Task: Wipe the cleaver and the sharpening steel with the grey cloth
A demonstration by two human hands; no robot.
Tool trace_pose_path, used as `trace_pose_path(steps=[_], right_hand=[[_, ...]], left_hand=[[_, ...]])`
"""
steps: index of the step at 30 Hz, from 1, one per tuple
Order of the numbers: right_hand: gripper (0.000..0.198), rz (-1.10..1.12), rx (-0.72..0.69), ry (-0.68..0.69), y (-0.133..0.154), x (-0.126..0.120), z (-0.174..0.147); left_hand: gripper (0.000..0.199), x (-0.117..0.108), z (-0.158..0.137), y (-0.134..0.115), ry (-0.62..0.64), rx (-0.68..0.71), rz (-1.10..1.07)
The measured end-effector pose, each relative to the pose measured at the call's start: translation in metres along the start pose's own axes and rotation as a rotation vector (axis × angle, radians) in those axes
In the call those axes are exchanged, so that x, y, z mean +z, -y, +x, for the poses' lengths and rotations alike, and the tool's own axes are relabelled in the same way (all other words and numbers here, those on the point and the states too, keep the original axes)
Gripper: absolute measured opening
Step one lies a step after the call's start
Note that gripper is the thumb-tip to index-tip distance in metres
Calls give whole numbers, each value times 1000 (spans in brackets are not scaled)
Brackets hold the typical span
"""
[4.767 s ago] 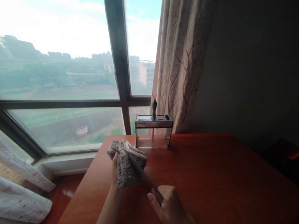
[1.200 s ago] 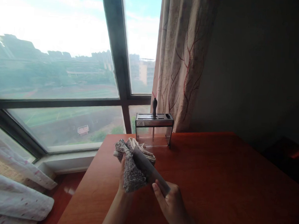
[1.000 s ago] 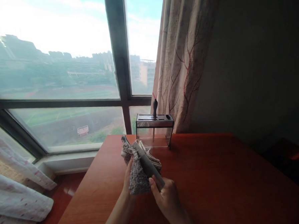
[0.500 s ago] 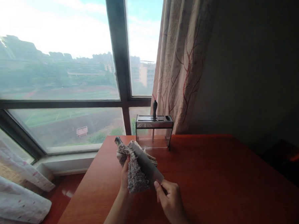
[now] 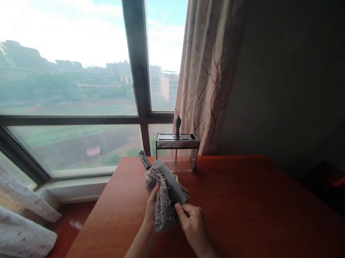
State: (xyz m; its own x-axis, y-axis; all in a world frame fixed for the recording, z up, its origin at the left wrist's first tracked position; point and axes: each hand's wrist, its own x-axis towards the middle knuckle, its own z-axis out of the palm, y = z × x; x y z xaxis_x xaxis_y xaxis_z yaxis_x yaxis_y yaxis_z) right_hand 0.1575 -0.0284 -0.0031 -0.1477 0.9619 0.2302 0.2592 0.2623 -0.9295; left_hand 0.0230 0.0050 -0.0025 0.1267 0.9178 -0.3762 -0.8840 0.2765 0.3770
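Observation:
A cleaver (image 5: pixel 170 179) with a broad grey blade is held above the table, its dark patterned handle pointing to the upper left. A fluffy grey cloth (image 5: pixel 165 211) is folded around part of the blade near the handle and hangs down. My left hand (image 5: pixel 151 205) grips this cloth against the blade, thumb on top. At the far end of the blade, my right hand (image 5: pixel 192 220) pinches the tip corner between thumb and fingers. Some lighter cloth shows behind the blade; how the fingers lie underneath is hidden.
Behind the hands, a clear knife holder (image 5: pixel 177 142) with a metal slotted top stands on the reddish wooden table (image 5: pixel 244 202). One dark-handled tool (image 5: pixel 177 125) sits upright in it. A window (image 5: pixel 76 81) and a curtain (image 5: pixel 210 77) are beyond.
My left hand and the cloth have shifted right and down along the blade, baring more of the handle. My right hand still pinches the blade's end, slightly further left.

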Motion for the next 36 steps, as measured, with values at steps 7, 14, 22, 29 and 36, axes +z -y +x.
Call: trace_pose_path(steps=[7, 14, 22, 29, 36], right_hand=[[48, 39, 49, 86, -13, -2, -21], [49, 82, 107, 37, -15, 2, -22], [49, 208, 166, -1, -12, 12, -1], [42, 268, 234, 279, -14, -13, 0], [37, 7, 90, 160, 31, -90, 30]], left_hand=[[29, -9, 2, -22, 25, 35, -3], [26, -3, 0, -15, -12, 45, 1], [33, 7, -9, 5, -11, 65, 127], [31, 1, -5, 2, -34, 265, 242], [39, -2, -5, 2, -55, 388, 339]])
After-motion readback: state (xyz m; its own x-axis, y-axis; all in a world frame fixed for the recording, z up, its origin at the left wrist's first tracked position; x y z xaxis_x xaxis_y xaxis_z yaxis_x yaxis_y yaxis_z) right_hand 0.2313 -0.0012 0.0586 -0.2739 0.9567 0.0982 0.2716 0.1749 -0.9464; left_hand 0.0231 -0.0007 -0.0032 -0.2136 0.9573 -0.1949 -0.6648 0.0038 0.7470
